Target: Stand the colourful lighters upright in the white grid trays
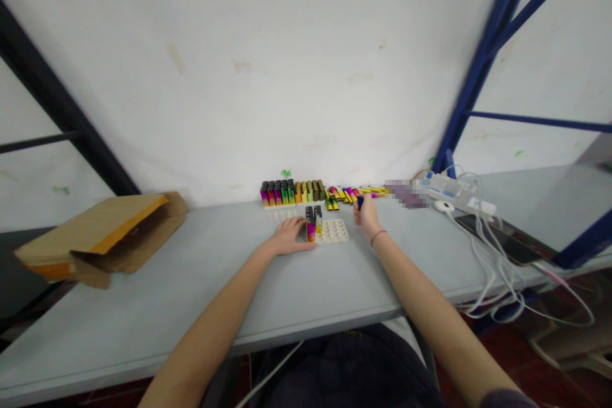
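Observation:
My left hand [289,237] curls around the left end of a white tray [340,231] with round holes, its thumb along the front edge. Several lighters [312,229], purple-orange and clear yellow with black tops, stand upright in the tray's left columns; the columns to the right hold none. Right of the tray, my right hand [367,218] is raised a little and closed on a lighter [360,201], of which only a dark blue end shows. Just behind that hand, loose lighters [340,193] in yellow, red and purple lie in a pile.
Filled rows of upright lighters [277,194] stand against the wall. On the left lies an open cardboard box [102,233]. To the right are a power strip [452,188], tangled white cables [497,268] and a phone [502,241]. A blue metal frame [478,70] rises behind them.

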`<move>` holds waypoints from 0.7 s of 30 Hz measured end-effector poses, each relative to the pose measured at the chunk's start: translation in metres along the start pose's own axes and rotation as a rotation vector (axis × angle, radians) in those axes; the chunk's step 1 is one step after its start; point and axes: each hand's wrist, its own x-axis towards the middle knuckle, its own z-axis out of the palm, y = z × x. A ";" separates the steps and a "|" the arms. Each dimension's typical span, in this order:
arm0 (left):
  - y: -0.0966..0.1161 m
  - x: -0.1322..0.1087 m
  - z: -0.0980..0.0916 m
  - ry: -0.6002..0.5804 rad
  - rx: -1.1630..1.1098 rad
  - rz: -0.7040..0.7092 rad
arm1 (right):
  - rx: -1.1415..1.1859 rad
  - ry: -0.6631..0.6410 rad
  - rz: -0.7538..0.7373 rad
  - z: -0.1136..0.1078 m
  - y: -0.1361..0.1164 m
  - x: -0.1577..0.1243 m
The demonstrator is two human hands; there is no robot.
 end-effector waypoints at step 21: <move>0.001 0.000 0.000 0.016 -0.002 0.011 | -0.184 -0.532 -0.286 0.018 -0.021 -0.032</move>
